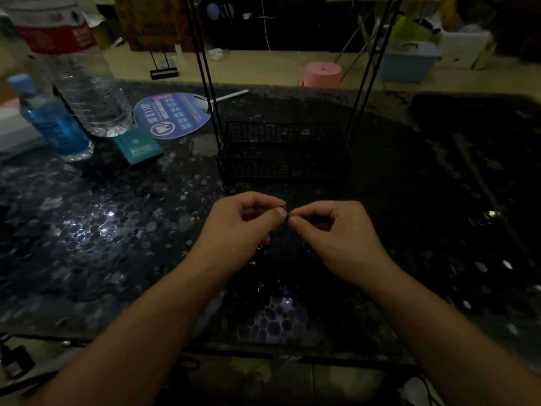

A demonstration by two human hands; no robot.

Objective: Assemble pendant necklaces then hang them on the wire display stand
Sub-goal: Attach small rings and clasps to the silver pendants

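Dim, grainy view with glare patches on the table (111,218) and bowed, blurred edges.

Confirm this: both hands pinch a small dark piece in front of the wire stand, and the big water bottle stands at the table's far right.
Wrong side. The head view shows the water bottle at the far left. The rest holds: left hand and right hand pinch a small dark piece in front of the wire stand.
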